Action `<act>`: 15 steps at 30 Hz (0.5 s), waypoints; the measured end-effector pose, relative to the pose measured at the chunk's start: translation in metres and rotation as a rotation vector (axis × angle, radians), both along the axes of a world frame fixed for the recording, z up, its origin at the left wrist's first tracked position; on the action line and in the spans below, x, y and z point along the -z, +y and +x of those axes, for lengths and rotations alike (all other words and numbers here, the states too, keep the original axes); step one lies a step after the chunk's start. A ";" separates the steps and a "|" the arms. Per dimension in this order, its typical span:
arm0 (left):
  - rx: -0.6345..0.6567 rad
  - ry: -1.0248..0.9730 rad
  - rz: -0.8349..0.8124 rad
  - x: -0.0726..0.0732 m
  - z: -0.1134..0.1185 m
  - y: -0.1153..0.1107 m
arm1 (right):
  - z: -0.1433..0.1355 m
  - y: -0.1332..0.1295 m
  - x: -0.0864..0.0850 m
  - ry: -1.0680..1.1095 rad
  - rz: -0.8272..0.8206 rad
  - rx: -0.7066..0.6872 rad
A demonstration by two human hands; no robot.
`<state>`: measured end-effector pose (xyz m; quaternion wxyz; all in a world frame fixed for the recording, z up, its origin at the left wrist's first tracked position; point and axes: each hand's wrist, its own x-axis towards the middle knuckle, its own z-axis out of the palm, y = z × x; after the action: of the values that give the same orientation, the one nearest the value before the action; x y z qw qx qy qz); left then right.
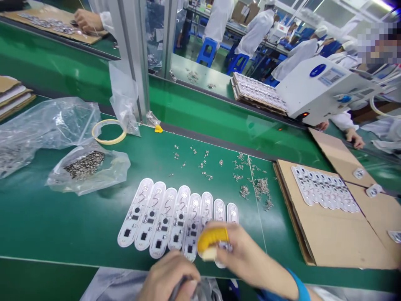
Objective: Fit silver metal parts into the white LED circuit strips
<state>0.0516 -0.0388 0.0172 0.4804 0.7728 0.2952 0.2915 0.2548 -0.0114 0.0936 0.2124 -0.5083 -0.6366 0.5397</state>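
At six o'clock my left hand (166, 274) curls round something dark (179, 287); over the panels (159, 225) there, my right hand (237, 245) is blurred, its grip unclear to me. A low sweep could knock them askew.

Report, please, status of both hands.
Left hand curled around dark half-hidden object. Right hand over white oblong plastic casings, contact unclear. Right hand hides some casings.

Eight long white pieces (180, 217) with round ends, some showing black squares, lie side by side on the green surface (90, 230).
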 end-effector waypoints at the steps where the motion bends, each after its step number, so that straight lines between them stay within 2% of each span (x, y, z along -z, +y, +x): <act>1: -0.047 0.029 0.226 0.001 0.002 0.003 | 0.001 0.011 0.007 -0.033 0.013 0.024; 3: -0.111 0.133 0.585 0.006 0.006 0.007 | 0.003 0.028 0.019 -0.132 0.016 0.022; 5: -0.151 0.205 0.718 0.015 0.010 0.008 | 0.003 0.039 0.027 -0.219 0.005 -0.015; 10: -0.174 0.212 0.675 0.036 0.014 0.000 | -0.003 0.047 0.031 -0.353 -0.030 -0.052; 15: -0.165 0.225 0.668 0.035 0.013 -0.001 | 0.000 0.051 0.036 -0.332 -0.067 -0.072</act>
<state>0.0646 -0.0398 -0.0175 0.1407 0.8879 0.2959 0.3230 0.2547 0.0393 0.0580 0.0677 -0.5743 -0.6622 0.4765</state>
